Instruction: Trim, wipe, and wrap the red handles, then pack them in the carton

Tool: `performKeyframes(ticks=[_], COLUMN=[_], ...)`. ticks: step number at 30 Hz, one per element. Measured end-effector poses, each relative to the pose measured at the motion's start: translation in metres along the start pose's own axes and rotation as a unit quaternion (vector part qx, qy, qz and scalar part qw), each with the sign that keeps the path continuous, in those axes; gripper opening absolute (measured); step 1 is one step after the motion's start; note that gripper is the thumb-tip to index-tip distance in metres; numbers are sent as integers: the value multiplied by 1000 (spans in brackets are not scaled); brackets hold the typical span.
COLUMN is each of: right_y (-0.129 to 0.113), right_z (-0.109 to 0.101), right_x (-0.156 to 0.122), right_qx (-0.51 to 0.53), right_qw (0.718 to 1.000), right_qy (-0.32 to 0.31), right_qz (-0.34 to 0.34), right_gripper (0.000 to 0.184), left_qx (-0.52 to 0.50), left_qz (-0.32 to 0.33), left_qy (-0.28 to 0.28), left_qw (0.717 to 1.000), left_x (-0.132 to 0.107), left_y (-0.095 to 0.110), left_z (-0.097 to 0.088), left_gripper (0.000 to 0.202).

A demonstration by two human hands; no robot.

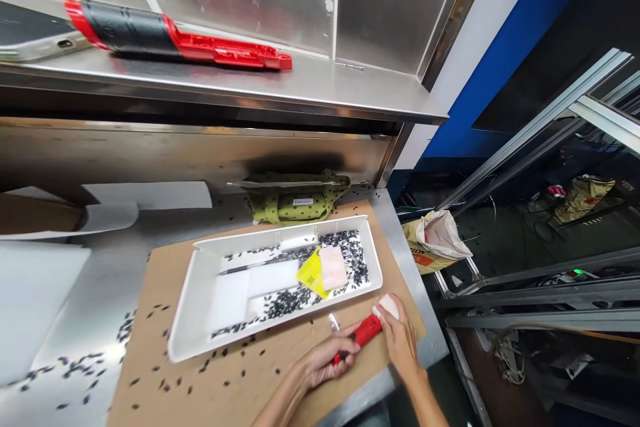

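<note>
- Both hands are low at the near right, forearms coming up from the bottom edge. The left hand [325,363] is curled tight around the red tool [361,335], and the right hand [397,340] covers its far-right end, fingers bent over a white cap [389,307].
- The tool lies on the cardboard sheet [165,280], long axis running near-left to far-right.
- 1 white tray [200,293] sits just beyond, holding small black parts [350,257], 1 yellow card [311,273] and 1 pinkish pad [333,267].
- 1 bigger red-and-black tool [165,37] lies on the far shelf.
</note>
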State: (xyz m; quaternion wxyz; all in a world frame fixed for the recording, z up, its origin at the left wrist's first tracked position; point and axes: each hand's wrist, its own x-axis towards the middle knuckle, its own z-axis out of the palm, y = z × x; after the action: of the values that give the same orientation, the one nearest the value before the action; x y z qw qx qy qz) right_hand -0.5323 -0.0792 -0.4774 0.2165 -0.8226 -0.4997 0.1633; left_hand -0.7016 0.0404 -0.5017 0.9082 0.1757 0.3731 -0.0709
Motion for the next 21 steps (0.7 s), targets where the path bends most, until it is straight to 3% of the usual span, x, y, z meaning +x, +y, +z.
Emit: performKeyframes(ticks=[15,21], right_y=[-3,-7], right_z=[-6,-10], right_x=[-7,11], right_qx=[9,-14], right_qw=[1000,999], right_qy=[-21,-37], right_qz=[4,2], right_gripper=[40,41], left_qx=[54,71], left_qz=[-15,-6], left_qy=[-1,-11], left_qw=[998,997], left_x=[2,5], left_y=[7,8], left_z=[-5,-6], left_gripper=[11,10])
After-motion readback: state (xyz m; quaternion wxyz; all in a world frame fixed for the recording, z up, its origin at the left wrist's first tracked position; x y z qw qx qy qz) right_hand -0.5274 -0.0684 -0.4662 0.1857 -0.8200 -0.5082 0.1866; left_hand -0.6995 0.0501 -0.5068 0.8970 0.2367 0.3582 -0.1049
